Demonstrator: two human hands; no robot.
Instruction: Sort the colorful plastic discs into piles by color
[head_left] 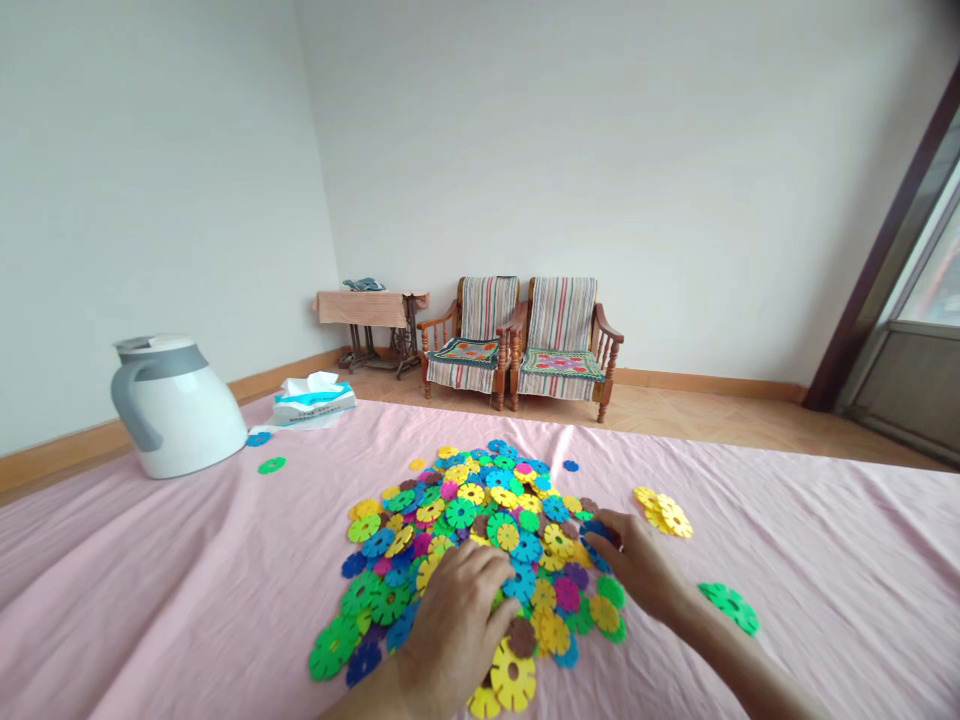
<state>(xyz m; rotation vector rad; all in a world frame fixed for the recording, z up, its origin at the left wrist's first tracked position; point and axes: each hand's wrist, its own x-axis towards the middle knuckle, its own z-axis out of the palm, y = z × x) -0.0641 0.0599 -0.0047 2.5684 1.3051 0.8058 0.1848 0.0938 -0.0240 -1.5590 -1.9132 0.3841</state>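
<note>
A broad heap of notched plastic snowflake discs [460, 514] in many colours lies on the pink cloth. My left hand [465, 600] rests over the near middle of this heap, fingers bent down, thumb apart from them, and discs show in the gap. Its fingertips are partly hidden. At the heap's right edge, my right hand [634, 555] has thumb and forefinger closed on a dark blue snowflake disc [600, 532]. A small stack of yellow discs [666, 513] lies beyond that hand, and overlapping green discs [730, 608] lie to the right of its wrist.
A white and grey jug [191, 415] stands at the left, with a tissue box [313, 400] behind it. Between jug and heap lies a loose green disc [271, 465]. Past the cloth's [847, 560] far edge are two wooden armchairs [562, 340] and a covered stand [367, 308].
</note>
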